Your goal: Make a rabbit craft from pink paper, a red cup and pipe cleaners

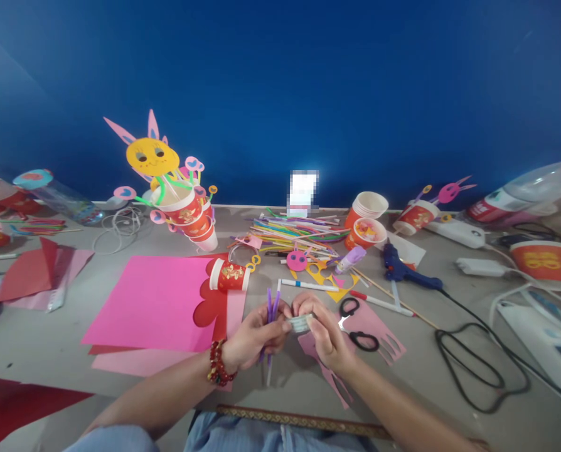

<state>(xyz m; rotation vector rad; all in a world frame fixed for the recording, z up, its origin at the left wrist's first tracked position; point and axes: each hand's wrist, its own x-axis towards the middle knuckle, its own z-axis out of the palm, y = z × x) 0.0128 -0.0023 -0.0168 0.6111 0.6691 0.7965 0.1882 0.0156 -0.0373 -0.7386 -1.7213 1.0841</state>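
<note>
Roll (300, 324), small & pale, prob. clear tape, sits b/w two bare hands over the near side of a gray table (49, 348). R. hand (327, 333) pinches it, thumb & fingers closed on its right side; L. hand (260, 333), beaded bracelet (218, 364) at the wrist, has its fingers curled round slim purple strips (270, 307), ends poking out above & below the fist. L. fingertips come right up to the roll's left edge; whether they press on it, can't tell from this angle. A pale stick (268, 376) shows below the same fist, exact hold unclear. Handling, by judgement: roll looks v. light, firm across its width, sides smooth enough to slip, outer face likely tacky; best taken by the two flat sides, w/ a fingertip free for the loose end, if any. Strips look feather-light & bendy, apt to splay or crease under a hard squeeze; best held bunched near mid-length, as here, tips kept level. Nearby: black-handled scissors (354, 335) on cut pink paper (377, 323) just right of the R. hand, a white marker (309, 285) beyond the fingers, & a red paper cup (228, 276) on its side, beyond the L. hand.
</note>
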